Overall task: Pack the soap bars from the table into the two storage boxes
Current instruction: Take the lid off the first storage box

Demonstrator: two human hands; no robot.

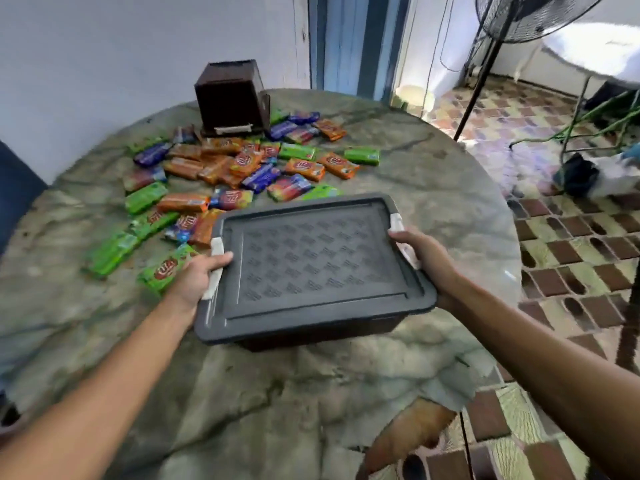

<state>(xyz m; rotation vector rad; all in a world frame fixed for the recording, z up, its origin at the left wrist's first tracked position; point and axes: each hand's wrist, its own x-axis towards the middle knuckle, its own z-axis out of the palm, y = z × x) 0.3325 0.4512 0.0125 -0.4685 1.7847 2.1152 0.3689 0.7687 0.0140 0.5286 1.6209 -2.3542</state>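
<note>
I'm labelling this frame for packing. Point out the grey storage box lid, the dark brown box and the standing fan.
grey storage box lid (311, 261): head view, patterned centre.
dark brown box (230, 95): head view, front face.
standing fan (530, 15): head view, wire grille.

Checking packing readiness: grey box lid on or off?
On. The lid sits flat across the grey box, both hands at its white side clips.

Left hand (197, 277): bare; no glove, ring or watch is seen.
Right hand (424, 252): bare; nothing is worn on fingers or wrist.
Forearms: both are shown uncovered to the frame edge; no sleeves are seen.
</note>
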